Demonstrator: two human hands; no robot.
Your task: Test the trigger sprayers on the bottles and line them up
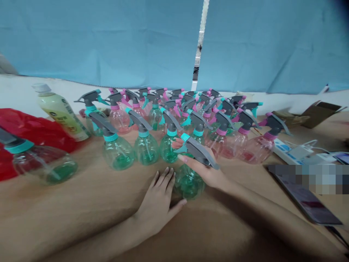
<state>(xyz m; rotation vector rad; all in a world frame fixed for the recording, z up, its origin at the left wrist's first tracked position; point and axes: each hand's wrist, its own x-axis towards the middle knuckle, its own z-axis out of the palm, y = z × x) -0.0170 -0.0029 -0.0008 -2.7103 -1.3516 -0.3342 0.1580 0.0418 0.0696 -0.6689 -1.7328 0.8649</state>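
Clasping the green bottle (189, 185) high up, right fingers (177, 143) curl; left fingers (163, 178) spread alongside.

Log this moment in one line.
right hand: holds green spray bottle by neck; left hand: open beside base; behind: more spray bottles

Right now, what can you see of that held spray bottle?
The spray bottle is rounded, see-through green, seemingly plastic, with a grey spray head and teal nozzle facing away. It is roughly upright over the wooden table, base contact unclear. The right grip closes around its neck; the open left grip is beside its body, perhaps touching.
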